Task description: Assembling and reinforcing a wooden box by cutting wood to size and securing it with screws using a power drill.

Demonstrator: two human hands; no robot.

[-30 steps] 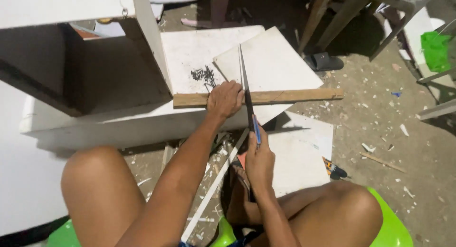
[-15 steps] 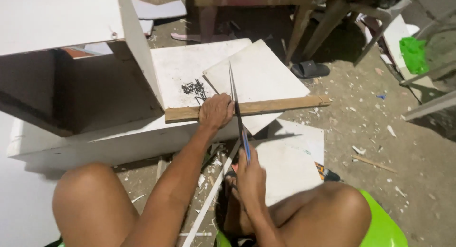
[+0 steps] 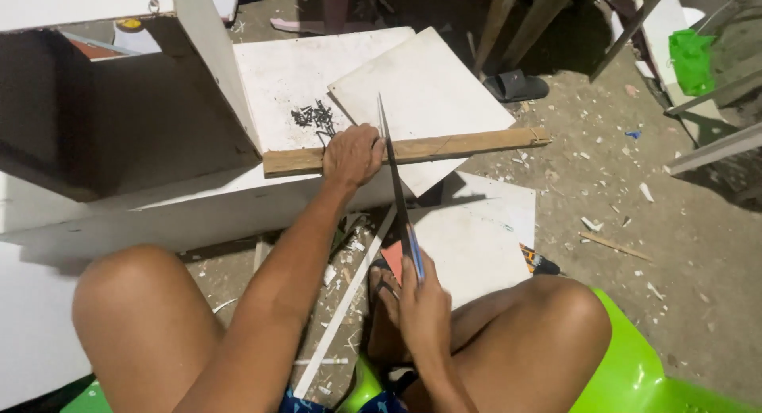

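- Left hand [image 3: 352,155] pressed down, fingers curled over the wooden strip [image 3: 444,147] at centre frame — same clamp as half a second and a full second ago, no shift along the wood.
- Right hand [image 3: 425,298] closed around the handle of a handsaw [image 3: 394,179] at lower centre, between the knees; handle reddish with a blue edge, grip tight.
- Saw blade running up from that hand to a tip just above the strip, crossing the wood immediately right of the left hand's fingers — touching or nearly touching them, cannot tell which.
- Compared with the two earlier pictures: blade tip reaching about the same way past the strip, handle no nearer and no farther in any way worth stating; most of the apparent shift coming from the head camera tilting.
- Meaning, as a judgement: sawing under way rather than starting or finishing — strip unbroken on both sides of the blade, right end overhanging toward the dirt floor, no cut-off piece fallen.
- Strip lying across a white panel [image 3: 425,92] set at an angle in the upper middle, itself on a larger white board.
- Small pile of dark screws [image 3: 313,118] on the board, just above and left of the left hand.
- Green plastic seat [image 3: 627,365] at lower right, under the person; dark sandal [image 3: 516,86] at upper right, well apart from the work.
- Wood chips and scraps scattered over the ground at right.
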